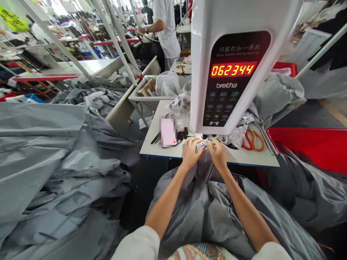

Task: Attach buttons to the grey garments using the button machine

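Note:
Both hands are at the front edge of a small white work table, beneath the head of a button sewing machine (199,72) with a lit red number display. My left hand (191,153) is closed on a gathered edge of grey fabric (202,209). From the other side, my right hand (217,152) pinches the same edge between thumb and fingers. A small round dark spot shows on the fabric between the hands. The rest of the cloth hangs down over my lap. The machine's needle area is mostly hidden by its head.
A large heap of grey fabric (54,173) lies at the left. On the table (151,144) are a pinkish card or phone (168,133), clear plastic bags (181,108) and red-and-orange-handled scissors (254,141). A red bin (309,144) stands right. Another person (166,32) stands behind.

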`<state>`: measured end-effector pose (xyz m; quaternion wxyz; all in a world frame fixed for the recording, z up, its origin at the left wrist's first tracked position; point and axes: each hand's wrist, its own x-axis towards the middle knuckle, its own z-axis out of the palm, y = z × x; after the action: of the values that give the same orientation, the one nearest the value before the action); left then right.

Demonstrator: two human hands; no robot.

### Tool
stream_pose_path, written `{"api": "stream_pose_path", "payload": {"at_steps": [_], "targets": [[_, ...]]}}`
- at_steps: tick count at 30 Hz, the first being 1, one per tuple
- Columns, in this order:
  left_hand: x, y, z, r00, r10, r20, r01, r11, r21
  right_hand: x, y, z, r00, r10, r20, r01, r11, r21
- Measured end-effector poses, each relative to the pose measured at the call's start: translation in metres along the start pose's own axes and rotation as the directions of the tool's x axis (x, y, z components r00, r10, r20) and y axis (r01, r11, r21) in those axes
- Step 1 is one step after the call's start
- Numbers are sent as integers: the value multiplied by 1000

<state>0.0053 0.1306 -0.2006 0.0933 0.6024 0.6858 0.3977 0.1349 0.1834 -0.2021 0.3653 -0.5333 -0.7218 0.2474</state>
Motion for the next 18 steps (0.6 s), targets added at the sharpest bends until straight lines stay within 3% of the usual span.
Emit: {"api": "stream_pose_path", "payload": {"at_steps": [14, 18], "targets": [[1, 2, 0, 1000, -2, 7, 2, 1000, -7, -5, 1, 0, 1000, 4, -3, -4, 999, -34], [3, 0, -4, 1000, 3, 19, -2, 998, -70, -3, -3, -4, 999, 45, 3, -45, 998, 46]]}}
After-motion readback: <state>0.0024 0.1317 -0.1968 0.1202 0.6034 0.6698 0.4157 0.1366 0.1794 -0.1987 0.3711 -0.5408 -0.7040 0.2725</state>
